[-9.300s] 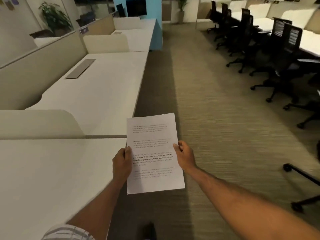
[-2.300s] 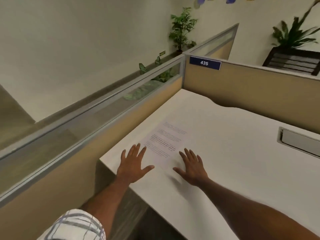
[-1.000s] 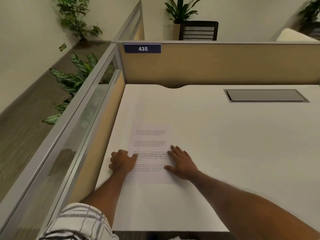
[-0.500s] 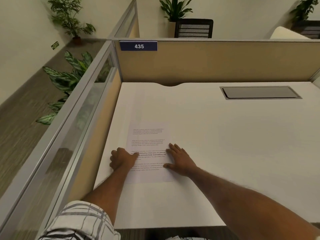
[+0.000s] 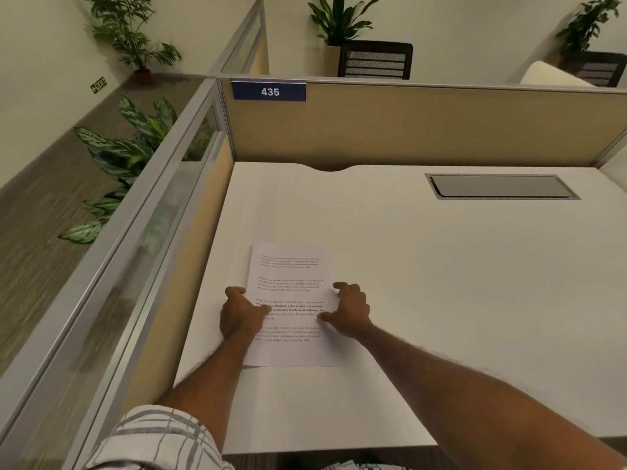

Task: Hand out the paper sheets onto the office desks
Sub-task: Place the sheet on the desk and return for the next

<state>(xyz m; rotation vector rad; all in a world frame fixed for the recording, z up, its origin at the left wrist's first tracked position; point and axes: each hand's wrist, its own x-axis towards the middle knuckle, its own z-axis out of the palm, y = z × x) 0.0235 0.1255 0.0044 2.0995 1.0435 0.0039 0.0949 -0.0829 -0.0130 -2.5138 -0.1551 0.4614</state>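
Fingers of the left hand (image 5: 241, 315) are curled under into a loose fist that rests on the left edge of the printed paper sheet (image 5: 291, 305), the thumb lying on the printed lines; this hand presses the sheet and does not grasp it. Fingers of the right hand (image 5: 349, 308) are bent and half open, the fingertips touching the right edge of the sheet and the thumb stretched onto the paper, so it also holds nothing between the fingers. The sheet lies flat on the white desk (image 5: 441, 283), near the front left part, with its long side pointing away from the person. A plaid sleeve (image 5: 159, 439) shows at the bottom. At the back right of the desk a grey cable hatch (image 5: 500, 186) is set into the top, with its lid closed. Behind the desk stands a beige partition (image 5: 424, 127) with a blue number plate (image 5: 268, 91) reading 435. On the left a glass-topped partition (image 5: 142, 232) runs along the desk, and a leafy plant (image 5: 129, 154) stands beyond it. Nothing lies between the hands and the sheet.
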